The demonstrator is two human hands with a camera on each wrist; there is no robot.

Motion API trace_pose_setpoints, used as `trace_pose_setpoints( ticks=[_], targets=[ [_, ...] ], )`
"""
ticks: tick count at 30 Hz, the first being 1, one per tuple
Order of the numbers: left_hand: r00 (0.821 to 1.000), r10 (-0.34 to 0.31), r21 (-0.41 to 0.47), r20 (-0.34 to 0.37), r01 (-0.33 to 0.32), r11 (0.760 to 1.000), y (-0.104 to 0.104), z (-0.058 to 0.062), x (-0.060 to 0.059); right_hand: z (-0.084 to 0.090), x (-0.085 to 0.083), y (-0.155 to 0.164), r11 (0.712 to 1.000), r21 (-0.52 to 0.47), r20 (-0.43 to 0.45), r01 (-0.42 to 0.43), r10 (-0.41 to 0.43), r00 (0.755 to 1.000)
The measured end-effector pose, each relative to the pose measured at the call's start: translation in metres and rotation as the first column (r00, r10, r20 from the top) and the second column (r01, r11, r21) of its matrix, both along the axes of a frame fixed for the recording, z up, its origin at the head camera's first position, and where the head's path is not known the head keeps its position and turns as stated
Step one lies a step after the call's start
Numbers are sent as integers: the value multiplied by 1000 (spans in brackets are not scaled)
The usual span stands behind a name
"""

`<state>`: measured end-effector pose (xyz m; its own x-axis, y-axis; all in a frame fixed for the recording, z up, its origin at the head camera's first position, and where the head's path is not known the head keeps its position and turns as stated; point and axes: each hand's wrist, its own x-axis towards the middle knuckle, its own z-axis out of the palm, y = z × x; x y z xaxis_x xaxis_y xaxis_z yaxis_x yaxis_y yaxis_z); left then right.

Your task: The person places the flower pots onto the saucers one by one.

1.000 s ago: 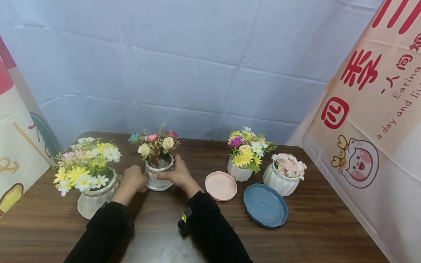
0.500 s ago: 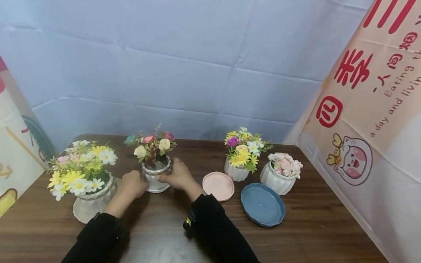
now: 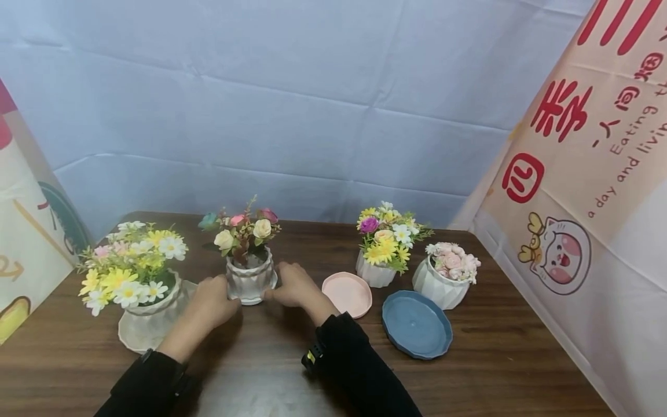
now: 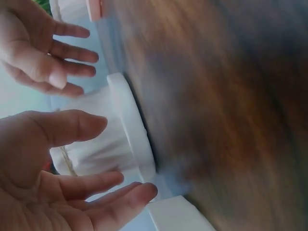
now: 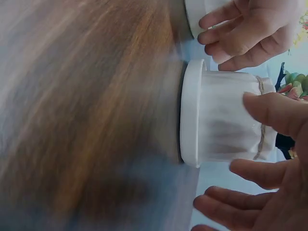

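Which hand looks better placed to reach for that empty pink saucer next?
Probably the right hand: open beside the small flower pot, it lies nearer the pink saucer than the left hand.

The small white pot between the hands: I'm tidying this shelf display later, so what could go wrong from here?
1. The small white pot stands on a white saucer with both hands, left hand and right hand, open close beside it; a stray nudge might tip it.
2. The daisy pot sits close to the left hand and could be bumped.
3. The pink saucer lies near the right wrist and might get pushed.
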<state>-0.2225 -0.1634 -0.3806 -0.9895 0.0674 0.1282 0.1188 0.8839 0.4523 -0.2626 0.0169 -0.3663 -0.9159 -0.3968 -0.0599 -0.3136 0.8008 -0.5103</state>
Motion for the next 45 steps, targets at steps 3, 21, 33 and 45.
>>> trace_pose_setpoints(
  ticks=[3, 21, 33, 45],
  targets=[
    [999, -31, -13, -43, 30, 999, 0, -1, 5, 1, 3, 4, 997, 73, -11, -5, 6, 1000],
    [954, -298, -152, 18, 297, 943, -5, 7, 31, 5, 19, 21, 964, 265, 44, -16, 4, 999],
    [943, -330, -151, 35, 331, 931, 0, 1, 30, 2, 18, 28, 969, 248, 29, -10, 3, 1000],
    [937, -349, -162, 20, 348, 923, 35, -1, 25, 8, 18, 49, 984, 176, 28, 28, -34, 999]
  ],
)
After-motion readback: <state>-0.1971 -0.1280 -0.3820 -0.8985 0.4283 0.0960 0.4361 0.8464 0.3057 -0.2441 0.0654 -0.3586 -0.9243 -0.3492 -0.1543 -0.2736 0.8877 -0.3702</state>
